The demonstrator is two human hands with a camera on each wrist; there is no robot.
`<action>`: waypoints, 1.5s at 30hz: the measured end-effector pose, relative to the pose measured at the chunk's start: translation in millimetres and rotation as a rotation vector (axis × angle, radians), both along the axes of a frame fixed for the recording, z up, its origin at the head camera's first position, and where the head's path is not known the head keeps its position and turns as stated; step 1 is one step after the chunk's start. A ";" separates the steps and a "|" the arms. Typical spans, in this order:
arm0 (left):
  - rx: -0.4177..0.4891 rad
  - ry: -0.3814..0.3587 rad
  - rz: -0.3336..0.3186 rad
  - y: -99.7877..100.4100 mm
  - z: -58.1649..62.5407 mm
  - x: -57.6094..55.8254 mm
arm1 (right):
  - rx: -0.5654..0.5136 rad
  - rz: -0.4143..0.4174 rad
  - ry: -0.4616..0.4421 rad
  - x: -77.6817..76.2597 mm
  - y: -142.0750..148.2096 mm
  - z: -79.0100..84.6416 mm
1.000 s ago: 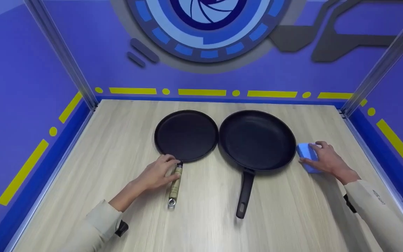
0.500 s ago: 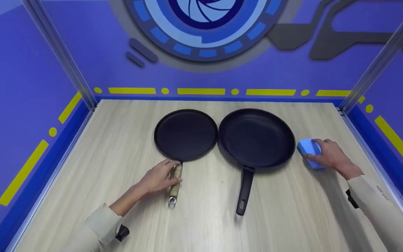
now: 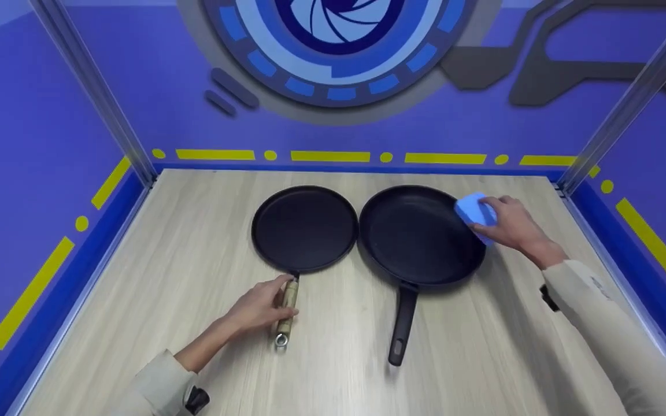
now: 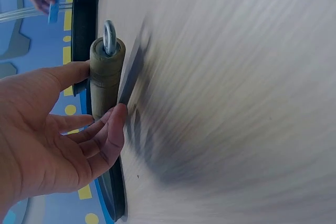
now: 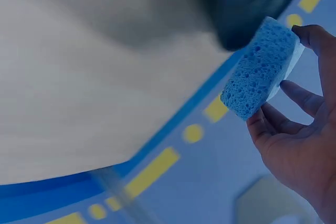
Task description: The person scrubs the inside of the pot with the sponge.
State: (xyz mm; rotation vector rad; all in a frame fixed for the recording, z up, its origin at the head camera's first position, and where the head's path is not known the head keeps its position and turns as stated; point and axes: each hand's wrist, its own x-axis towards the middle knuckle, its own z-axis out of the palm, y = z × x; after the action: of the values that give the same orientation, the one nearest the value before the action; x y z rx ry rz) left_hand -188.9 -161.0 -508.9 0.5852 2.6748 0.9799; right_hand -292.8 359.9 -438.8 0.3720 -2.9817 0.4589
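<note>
A flat black crepe pan (image 3: pixel 304 228) lies left of centre in the head view, its wood-toned handle (image 4: pixel 105 87) ending in a metal ring. My left hand (image 3: pixel 255 309) pinches that handle, thumb on one side and fingers on the other, as the left wrist view shows. Beside it a deeper black frying pan (image 3: pixel 417 240) has its dark handle toward me. Raised over this pan's right rim is a blue sponge (image 5: pixel 260 69), porous on its broad side. My right hand (image 3: pixel 515 225) holds the sponge between thumb and fingertips.
The pans sit on a light wood-grain table (image 3: pixel 194 231), rims side by side. Blue panels (image 3: pixel 165 69) with yellow dashes close off the back and both sides. Metal posts (image 3: pixel 96 92) stand at the back corners.
My right hand has lifted the sponge off the table right of the frying pan and carried it left and back to above the rim. The left hand stays at the crepe pan's handle.
</note>
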 end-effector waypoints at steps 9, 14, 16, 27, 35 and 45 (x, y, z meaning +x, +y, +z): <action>0.040 -0.036 0.010 -1.3 -1.0 3.3 | -0.035 0.153 -0.056 -25.6 -106.6 20.4; 0.032 -0.054 0.032 -1.7 -1.4 5.0 | -0.015 0.289 -0.084 -32.2 -166.3 16.9; 0.035 -0.062 0.034 -1.3 -1.3 5.6 | -0.001 0.337 -0.117 -32.9 -186.2 11.0; 0.049 -0.088 0.014 -2.1 0.0 5.8 | 0.114 0.481 -0.188 -33.7 -253.6 -34.3; 0.062 -0.117 0.016 -2.2 0.9 2.4 | 0.117 0.475 -0.254 -31.7 -273.9 -42.7; 0.044 -0.114 0.012 -0.5 1.9 1.8 | 0.190 0.557 -0.311 -24.6 -276.7 -40.3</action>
State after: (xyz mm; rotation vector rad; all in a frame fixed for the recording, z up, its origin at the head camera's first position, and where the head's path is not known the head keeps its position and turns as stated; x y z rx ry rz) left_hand -187.1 -161.5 -507.0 0.5062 2.5658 1.0456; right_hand -317.4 83.2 -479.1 1.2746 -3.1939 0.2927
